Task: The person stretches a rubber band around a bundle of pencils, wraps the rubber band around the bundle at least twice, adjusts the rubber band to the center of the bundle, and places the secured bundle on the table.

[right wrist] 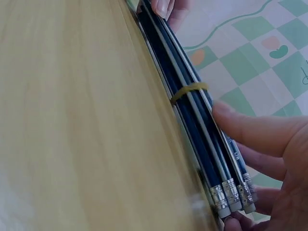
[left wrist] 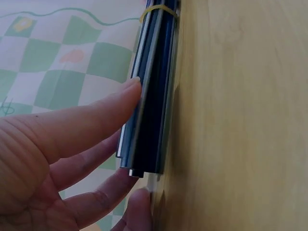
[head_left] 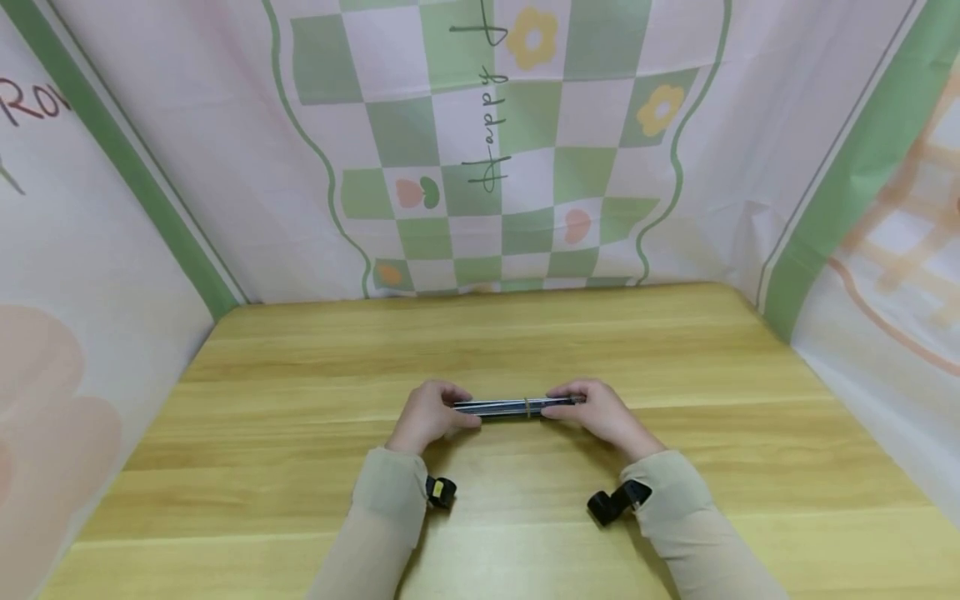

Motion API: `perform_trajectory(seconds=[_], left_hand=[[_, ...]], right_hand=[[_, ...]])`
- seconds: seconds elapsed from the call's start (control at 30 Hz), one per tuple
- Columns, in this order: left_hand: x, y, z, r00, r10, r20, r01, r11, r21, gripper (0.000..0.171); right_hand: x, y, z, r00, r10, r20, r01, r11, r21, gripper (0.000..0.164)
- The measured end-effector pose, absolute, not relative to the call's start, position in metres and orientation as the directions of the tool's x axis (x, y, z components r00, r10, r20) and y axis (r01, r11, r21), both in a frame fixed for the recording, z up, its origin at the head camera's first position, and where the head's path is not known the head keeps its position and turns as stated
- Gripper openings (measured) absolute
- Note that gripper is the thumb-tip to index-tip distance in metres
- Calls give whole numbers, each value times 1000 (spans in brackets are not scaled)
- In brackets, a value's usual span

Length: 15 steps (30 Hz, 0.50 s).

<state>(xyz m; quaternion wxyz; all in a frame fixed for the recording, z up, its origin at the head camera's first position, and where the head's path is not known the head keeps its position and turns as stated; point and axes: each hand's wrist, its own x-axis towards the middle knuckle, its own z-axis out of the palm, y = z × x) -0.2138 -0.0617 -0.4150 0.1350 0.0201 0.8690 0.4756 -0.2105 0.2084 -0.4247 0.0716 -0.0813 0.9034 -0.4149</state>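
A bundle of dark blue striped pencils [head_left: 498, 408] lies crosswise between my two hands, low over the table. A yellow rubber band [right wrist: 189, 91] goes round it, nearer the right hand. White erasers in silver ferrules [right wrist: 231, 197] show at the right end. My left hand [head_left: 431, 412] grips the left end, its thumb [left wrist: 110, 113] along the near side and fingers behind and beneath. On the right end, my right hand [head_left: 596, 412] pinches the bundle with the thumb in front and fingers behind.
The wooden table [head_left: 495, 342] spreads out on all sides of the hands. A green-checked cloth [head_left: 525, 200] hangs at its back edge, with printed cloths at left and right. Black camera mounts [head_left: 618, 502] sit on the wrists, close over the tabletop.
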Motion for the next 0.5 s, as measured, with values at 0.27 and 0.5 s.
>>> perform_trajectory(seconds=[0.27, 0.5], left_hand=[[-215, -62, -419, -966, 156, -205, -89, 546, 833, 39], [-212, -62, -418, -966, 152, -208, -96, 536, 839, 43]], right_hand=[[-211, 212, -426, -975, -214, -56, -94, 629, -772, 48], [-212, 216, -428, -978, -200, -50, -88, 623, -777, 53]])
